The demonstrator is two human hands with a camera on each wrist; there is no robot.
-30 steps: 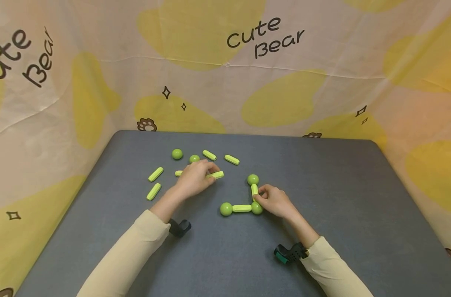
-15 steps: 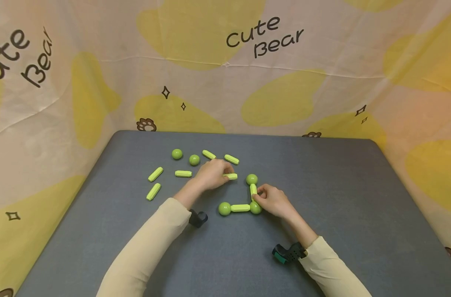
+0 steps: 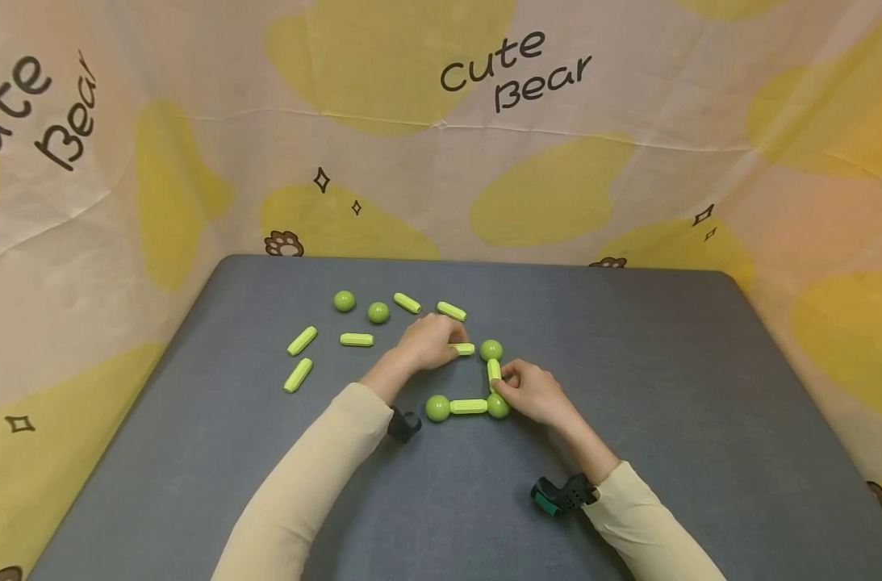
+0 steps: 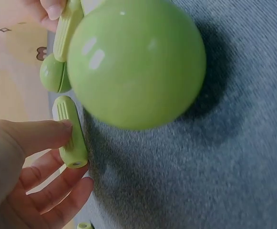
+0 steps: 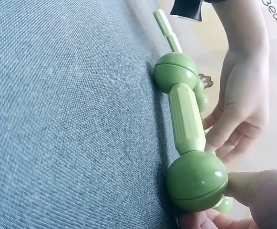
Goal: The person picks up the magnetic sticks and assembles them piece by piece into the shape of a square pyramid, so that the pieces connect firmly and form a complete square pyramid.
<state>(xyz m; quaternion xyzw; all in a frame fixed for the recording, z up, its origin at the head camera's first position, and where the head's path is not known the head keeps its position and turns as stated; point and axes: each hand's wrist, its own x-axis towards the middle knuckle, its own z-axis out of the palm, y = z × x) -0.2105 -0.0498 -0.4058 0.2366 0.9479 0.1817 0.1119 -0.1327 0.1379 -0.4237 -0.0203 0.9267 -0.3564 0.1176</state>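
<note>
My left hand [image 3: 428,343] pinches a light green ridged rod [image 3: 466,349] between thumb and fingers; in the left wrist view the rod's [image 4: 74,136] far end is close to a green ball [image 4: 52,74], a small gap showing between them. That far ball [image 3: 491,350] tops an L-shaped piece of three balls and two rods lying on the table. My right hand [image 3: 533,394] grips the L's upright rod [image 3: 494,371] just above the corner ball [image 3: 498,406]. The other rod [image 3: 469,407] runs left to the end ball [image 3: 437,408], which looms large in the left wrist view.
Two loose green balls [image 3: 344,301] and several loose rods [image 3: 357,340] lie at the back left of the grey table [image 3: 666,363]. One rod [image 3: 451,311] is just behind my left hand. A patterned cloth [image 3: 557,186] rises beyond the table's back edge.
My left hand has carried its rod rightward, up close to the far ball of the L. The right hand keeps its grip on the L-shaped piece, nearly still.
</note>
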